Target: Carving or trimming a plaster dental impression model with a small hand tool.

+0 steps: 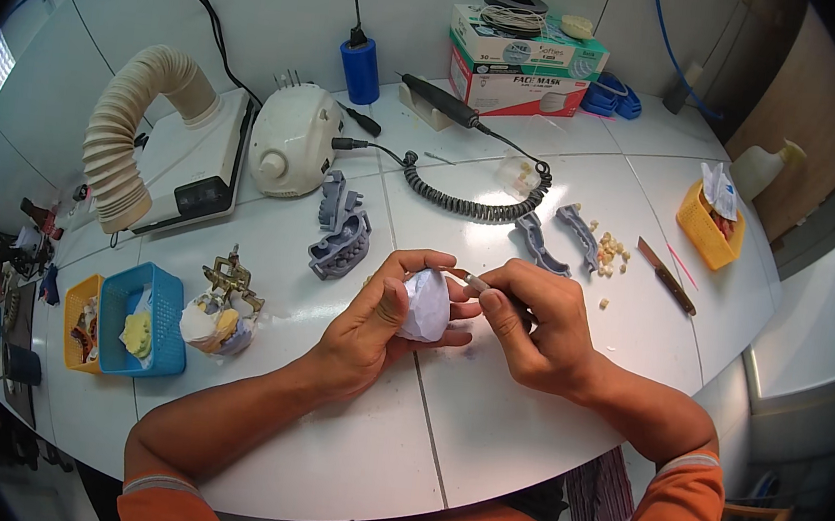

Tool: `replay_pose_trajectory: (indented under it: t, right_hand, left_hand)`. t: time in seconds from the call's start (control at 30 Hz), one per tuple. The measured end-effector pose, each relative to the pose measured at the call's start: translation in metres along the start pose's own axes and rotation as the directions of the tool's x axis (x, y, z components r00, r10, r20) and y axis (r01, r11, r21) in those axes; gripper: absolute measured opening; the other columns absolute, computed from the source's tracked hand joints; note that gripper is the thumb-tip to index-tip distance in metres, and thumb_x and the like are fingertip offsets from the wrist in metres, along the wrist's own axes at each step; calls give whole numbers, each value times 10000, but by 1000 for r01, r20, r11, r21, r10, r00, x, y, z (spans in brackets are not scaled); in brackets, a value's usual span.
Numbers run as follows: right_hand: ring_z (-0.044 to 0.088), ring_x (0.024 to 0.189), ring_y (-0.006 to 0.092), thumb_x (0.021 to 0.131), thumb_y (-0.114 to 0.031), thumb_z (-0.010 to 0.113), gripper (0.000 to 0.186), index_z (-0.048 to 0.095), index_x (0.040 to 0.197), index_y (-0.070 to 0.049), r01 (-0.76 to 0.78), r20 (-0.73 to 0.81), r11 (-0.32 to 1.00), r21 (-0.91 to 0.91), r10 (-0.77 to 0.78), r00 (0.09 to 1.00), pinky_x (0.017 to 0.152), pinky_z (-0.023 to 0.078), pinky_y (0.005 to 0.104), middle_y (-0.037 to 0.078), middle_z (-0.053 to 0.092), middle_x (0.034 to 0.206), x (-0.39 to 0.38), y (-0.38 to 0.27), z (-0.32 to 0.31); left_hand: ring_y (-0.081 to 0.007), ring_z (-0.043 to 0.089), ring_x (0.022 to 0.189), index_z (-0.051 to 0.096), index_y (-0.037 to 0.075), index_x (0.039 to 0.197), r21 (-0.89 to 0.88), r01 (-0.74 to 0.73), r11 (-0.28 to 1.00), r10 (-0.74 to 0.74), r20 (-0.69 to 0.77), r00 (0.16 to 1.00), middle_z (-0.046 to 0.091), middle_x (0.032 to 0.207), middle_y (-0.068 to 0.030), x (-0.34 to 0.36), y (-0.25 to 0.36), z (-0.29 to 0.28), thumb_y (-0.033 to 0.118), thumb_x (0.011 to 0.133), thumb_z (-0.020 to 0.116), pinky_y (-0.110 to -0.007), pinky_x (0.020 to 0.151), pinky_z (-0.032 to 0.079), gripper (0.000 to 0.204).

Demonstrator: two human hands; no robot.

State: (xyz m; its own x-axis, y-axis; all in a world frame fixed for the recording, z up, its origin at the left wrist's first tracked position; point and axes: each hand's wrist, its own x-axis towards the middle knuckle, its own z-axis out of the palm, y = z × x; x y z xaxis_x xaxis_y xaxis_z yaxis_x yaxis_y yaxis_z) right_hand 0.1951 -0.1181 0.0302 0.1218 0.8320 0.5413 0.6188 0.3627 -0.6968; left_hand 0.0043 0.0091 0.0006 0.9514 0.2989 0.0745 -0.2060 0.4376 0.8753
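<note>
My left hand (376, 322) is closed round a pale lavender, faceted lump (426, 307), likely plaster, in the middle of the view. My right hand (542, 328) grips a slim tool (475, 286) with a metallic front part, angled against or very near the lump's upper right; its tip is hard to make out. Beyond my hands lie grey dental model pieces (339, 243), two more grey pieces (543, 245) and small cream tooth-like bits (611, 254). A wooden-handled knife (676, 290) rests to the right. A brass articulator (233, 278) with a cast stands on the left.
Blue (159, 336) and yellow baskets (76, 358) sit left; another yellow basket (706, 238) is right. Behind are a hose unit (185, 168), white motor box (289, 138), coiled-cord handpiece (438, 102), blue cylinder (359, 74) and stacked boxes (515, 79) on the tiled bench (308, 461).
</note>
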Motion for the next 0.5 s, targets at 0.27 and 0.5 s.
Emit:
replay_pose_trajectory:
  t: [0.27,0.5]
  right_hand:
    - [592,504,321,1066,-117,577,126,579,991,-17,-94,247,996,-14,94,964,503,443,403,136,593,635,-10,5,-12]
    - [647,525,353,1086,-182,554,180,579,1019,-17,-99,346,994,-49,110,932,509,484,424,147,639,644,-12,6,-10]
  left_hand:
    - [-269,504,1420,204,110,1592,119,34,992,-35,6,999,455,1465,-143,-2,3,1,217,1006,730,-502,1228,449,795]
    - [-260,492,1433,188,96,1597,154,81,985,-79,-16,997,456,1474,-150,-2,5,2,70,1004,681,-441,1228,456,772]
